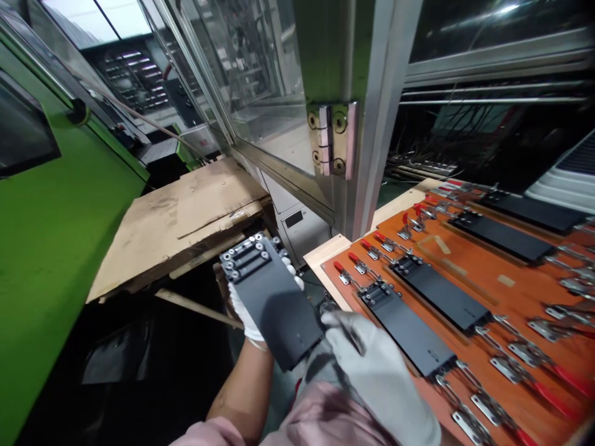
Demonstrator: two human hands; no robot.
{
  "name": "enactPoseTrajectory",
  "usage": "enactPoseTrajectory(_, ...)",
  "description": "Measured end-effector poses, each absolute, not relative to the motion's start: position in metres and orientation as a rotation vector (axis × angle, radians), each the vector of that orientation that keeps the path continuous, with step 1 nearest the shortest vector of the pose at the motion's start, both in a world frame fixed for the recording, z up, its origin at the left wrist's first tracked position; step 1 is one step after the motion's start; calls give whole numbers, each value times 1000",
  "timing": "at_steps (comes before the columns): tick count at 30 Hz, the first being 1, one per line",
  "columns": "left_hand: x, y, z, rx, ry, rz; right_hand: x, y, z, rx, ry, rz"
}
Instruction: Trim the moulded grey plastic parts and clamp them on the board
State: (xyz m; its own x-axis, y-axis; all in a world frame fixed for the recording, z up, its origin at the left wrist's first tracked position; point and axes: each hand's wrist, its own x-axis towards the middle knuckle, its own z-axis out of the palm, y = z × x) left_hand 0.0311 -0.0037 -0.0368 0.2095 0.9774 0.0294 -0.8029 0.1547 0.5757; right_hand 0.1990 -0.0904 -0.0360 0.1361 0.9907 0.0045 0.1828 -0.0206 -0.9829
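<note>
My left hand (245, 310), in a white glove, grips a dark grey rectangular panel (279, 303) from underneath, its fingertips showing along the far edge. The panel is tilted, and its upper end carries slots and several round metal fittings. Beside the panel's lower right corner is my right hand (367, 356), in a grey-white work glove with the fingers curled together. A small dark shape shows at its fingertips; what it is cannot be made out. Nearest to that hand, a similar panel (409, 328) lies clamped on an orange board (483, 279).
More dark panels (444, 291) sit on the board between red-handled toggle clamps (525, 384). A metal-framed door with a hinge (332, 141) stands ahead. Cardboard (186, 217) covers a surface at left, beside a green machine panel (69, 248).
</note>
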Motion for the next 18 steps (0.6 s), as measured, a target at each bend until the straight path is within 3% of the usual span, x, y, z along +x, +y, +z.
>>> enactPoseTrajectory(6, 47, -29, -88, 564, 332, 1187, 170, -47, 0, -1265, -972, 1278)
enactPoseTrajectory(13, 33, -35, -92, 565, 252, 1075, 177, -34, -14, -1037, -793, 1436)
enactPoseTrajectory(18, 30, -35, -98, 540, 179, 1019, 182, -34, -7, -1165, -895, 1328)
